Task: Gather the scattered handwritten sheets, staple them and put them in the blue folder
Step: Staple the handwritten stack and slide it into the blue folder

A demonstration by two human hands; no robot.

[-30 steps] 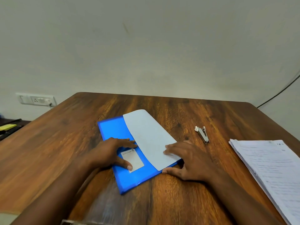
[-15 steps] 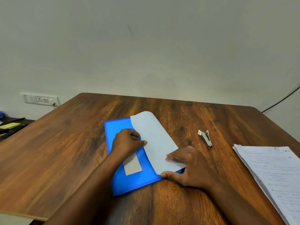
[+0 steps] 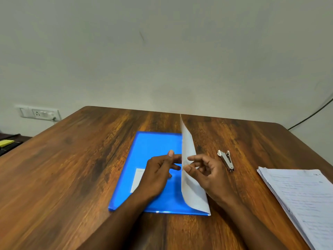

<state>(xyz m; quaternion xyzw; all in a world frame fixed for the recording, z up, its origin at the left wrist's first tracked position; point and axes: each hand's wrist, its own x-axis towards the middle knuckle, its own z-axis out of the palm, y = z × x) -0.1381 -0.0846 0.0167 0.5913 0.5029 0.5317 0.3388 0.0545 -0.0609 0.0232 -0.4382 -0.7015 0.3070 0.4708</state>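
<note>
The blue folder (image 3: 155,147) lies flat in the middle of the wooden table (image 3: 72,168), with a white label partly under my left wrist. Its pale flap (image 3: 188,141) stands almost upright along the folder's right edge. My left hand (image 3: 158,172) hovers over the folder, fingers reaching straight to the flap's left face, thumb raised. My right hand (image 3: 207,174) is on the other side, loosely curled, fingertips touching the flap's right face. The stack of handwritten sheets (image 3: 302,195) lies at the right edge of the table. A small metal stapler (image 3: 227,160) rests between folder and stack.
The table's far edge meets a plain wall. A wall socket (image 3: 38,113) sits at the left, and a black cable (image 3: 311,114) runs down the wall at the right. A yellow item (image 3: 6,142) lies on a lower surface far left.
The flap has swung up from lying across the folder to nearly vertical. My right hand left the folder's near corner and rose to the flap; my left hand's curled fingers straightened.
</note>
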